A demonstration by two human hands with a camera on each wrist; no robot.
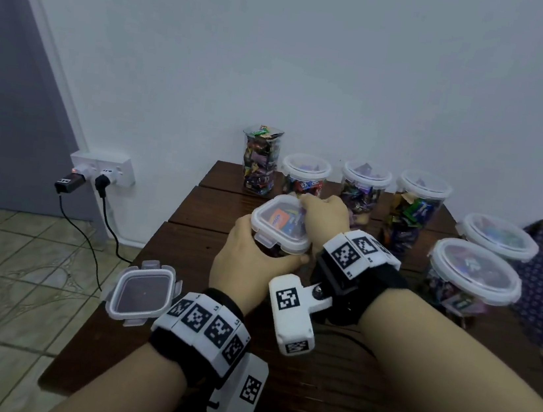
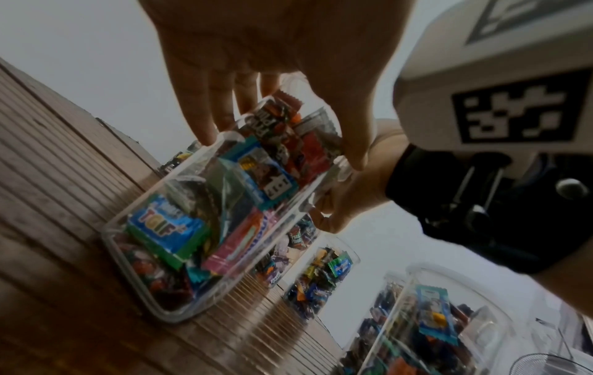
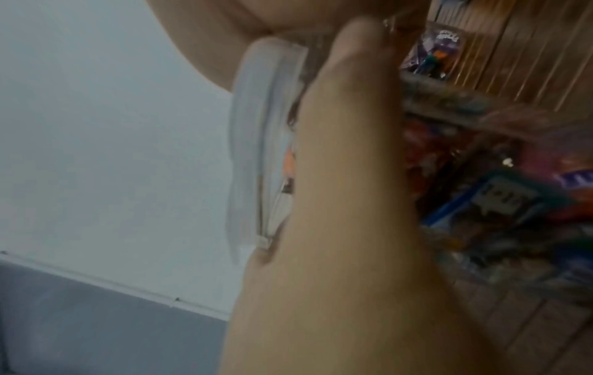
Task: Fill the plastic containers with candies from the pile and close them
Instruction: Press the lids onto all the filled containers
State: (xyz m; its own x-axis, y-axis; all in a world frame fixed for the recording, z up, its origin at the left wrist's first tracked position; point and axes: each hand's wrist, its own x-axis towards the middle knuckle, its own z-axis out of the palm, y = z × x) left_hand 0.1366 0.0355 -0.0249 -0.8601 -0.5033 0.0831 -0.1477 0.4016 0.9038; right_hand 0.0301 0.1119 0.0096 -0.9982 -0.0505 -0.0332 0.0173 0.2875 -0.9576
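Note:
A small square clear container, packed with wrapped candies, stands on the dark wooden table. Its white-rimmed lid sits on top, with the front latch sticking out. My left hand grips the container's body from the near left, fingers and thumb wrapped round its walls. My right hand curls over the lid's far right edge. In the right wrist view the thumb lies along the lid's rim.
A spare square lid lies by the table's left edge. Along the wall stand a tall open jar and three lidded round jars, all with candies. Two wide lidded tubs stand at the right, loose candies beside them.

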